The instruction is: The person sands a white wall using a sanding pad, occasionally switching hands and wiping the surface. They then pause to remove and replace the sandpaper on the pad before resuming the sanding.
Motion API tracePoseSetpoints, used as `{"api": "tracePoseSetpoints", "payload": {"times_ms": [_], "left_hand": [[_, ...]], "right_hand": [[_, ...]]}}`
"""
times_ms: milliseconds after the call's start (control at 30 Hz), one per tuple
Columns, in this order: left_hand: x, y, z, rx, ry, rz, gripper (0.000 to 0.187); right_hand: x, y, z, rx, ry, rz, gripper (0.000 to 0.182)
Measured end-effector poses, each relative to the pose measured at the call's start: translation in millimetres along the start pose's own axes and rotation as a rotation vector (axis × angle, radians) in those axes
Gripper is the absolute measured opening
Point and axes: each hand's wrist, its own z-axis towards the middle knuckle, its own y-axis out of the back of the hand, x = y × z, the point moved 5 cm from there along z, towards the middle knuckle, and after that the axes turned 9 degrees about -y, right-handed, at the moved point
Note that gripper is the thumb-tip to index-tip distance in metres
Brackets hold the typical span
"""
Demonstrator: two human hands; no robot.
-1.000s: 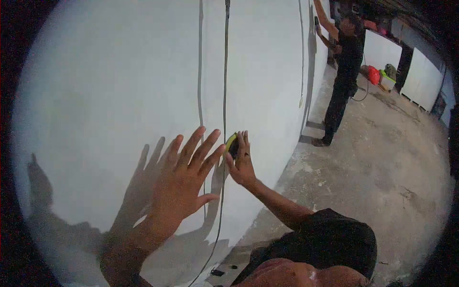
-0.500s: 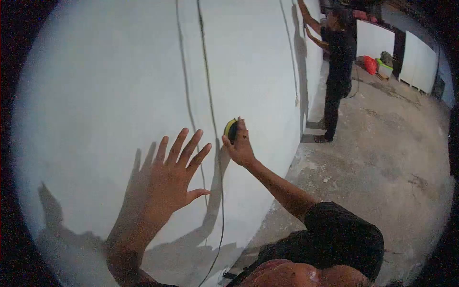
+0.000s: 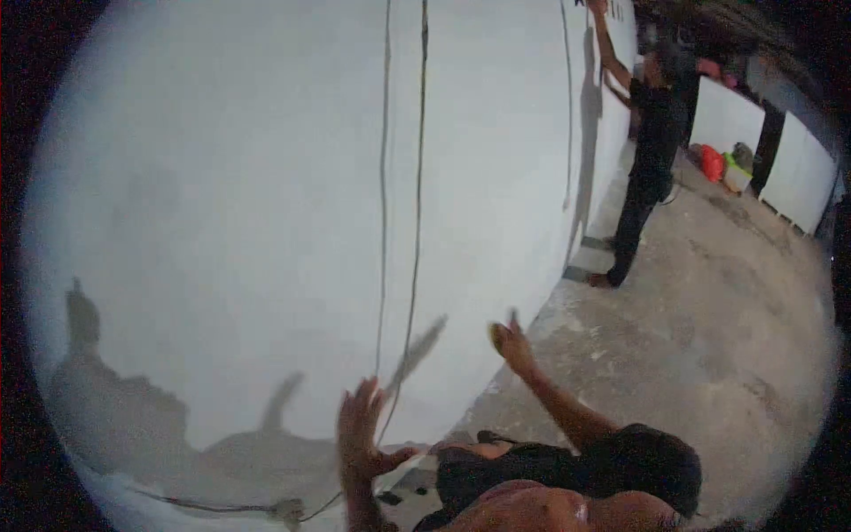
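A large white panel wall (image 3: pixel 248 222) stands in front of me. Low in the view, my left hand (image 3: pixel 362 434) is raised with its fingers stretched up and its thumb out to the side, holding nothing. Its fingertips overlap a dark cable (image 3: pixel 420 177) that hangs down the panel. Farther right, near the panel's lower right edge, my right hand (image 3: pixel 517 350) is slightly blurred. It grips a round yellow-and-black pad (image 3: pixel 495 336), mostly hidden by the hand.
Another person (image 3: pixel 651 151) in dark clothes stands at the right, arms raised against the panel. Rough concrete floor (image 3: pixel 674 319) stretches along the right. Farther back are a red bag (image 3: pixel 712 163), a pale bin (image 3: pixel 736 177) and white panels (image 3: pixel 798 182). A cable connector (image 3: pixel 288 510) lies at lower left.
Both my hands have moved down in view, the right one also to the right with the pad. The view has shifted, and the other person's arm reaches higher.
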Motion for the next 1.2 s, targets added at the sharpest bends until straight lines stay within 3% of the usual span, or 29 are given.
{"api": "tracePoseSetpoints", "payload": {"times_ms": [33,100,133,200,233,300,367,433,467,533,600,700,767,867,933,1000,1067,1167,1200], "left_hand": [[14,-25,-34,-0.055,0.135,-0.110,0.091],[14,-70,-89,-0.078,0.484,-0.379,0.078],[12,-90,-111,-0.029,0.699,-0.535,0.074],[6,-120,-146,-0.004,0.649,-0.446,0.071],[3,-129,-159,0.029,0.597,-0.347,0.068],[12,-148,-185,-0.010,0.649,-0.412,0.067],[29,-161,-197,-0.048,0.685,-0.471,0.066],[47,-136,-164,-0.118,0.465,-0.342,0.072],[54,-123,-151,-0.106,0.450,-0.342,0.072],[54,-102,-123,-0.154,0.490,-0.497,0.088],[52,-86,-103,-0.191,0.470,-0.626,0.098],[56,-88,-96,-0.252,0.394,-0.841,0.114],[60,-99,-97,-0.285,0.294,-0.977,0.126],[59,-101,-94,-0.212,0.204,-0.887,0.126],[48,-95,-97,-0.163,0.152,-0.761,0.124],[40,-93,-100,-0.175,0.231,-0.936,0.118],[52,-105,-111,-0.146,0.164,-0.819,0.111],[71,-114,-100,-0.161,0.306,-0.896,0.103],[75,-112,-105,-0.136,0.248,-0.728,0.100]], "right_hand": [[-76,32,-37,0.006,-0.012,0.018,0.058],[-185,30,-85,-0.016,-0.195,0.493,0.056],[-148,73,-115,-0.018,-0.196,0.482,0.056],[-1,56,-126,0.157,-0.707,-0.159,0.064],[11,46,-119,0.169,-0.726,-0.167,0.064],[34,19,-111,0.322,-0.599,-0.442,0.072],[64,-23,-98,0.324,-0.345,-0.171,0.079],[116,-61,-81,0.361,-0.236,-0.198,0.078],[144,-78,-80,0.416,-0.215,-0.137,0.076],[208,-92,-88,0.471,-0.198,-0.092,0.074],[274,-97,-110,0.608,-0.024,0.040,0.070],[314,-103,-134,0.655,0.049,0.203,0.069],[324,-107,-150,0.641,0.041,0.215,0.070],[324,-110,-161,0.585,0.092,0.209,0.070],[326,-109,-178,0.651,-0.069,0.222,0.078],[325,-110,-184,0.609,-0.032,0.178,0.077],[325,-115,-189,0.579,0.003,0.136,0.075],[310,-127,-165,0.610,-0.030,0.192,0.073],[311,-132,-166,0.629,0.032,0.139,0.069]]}}
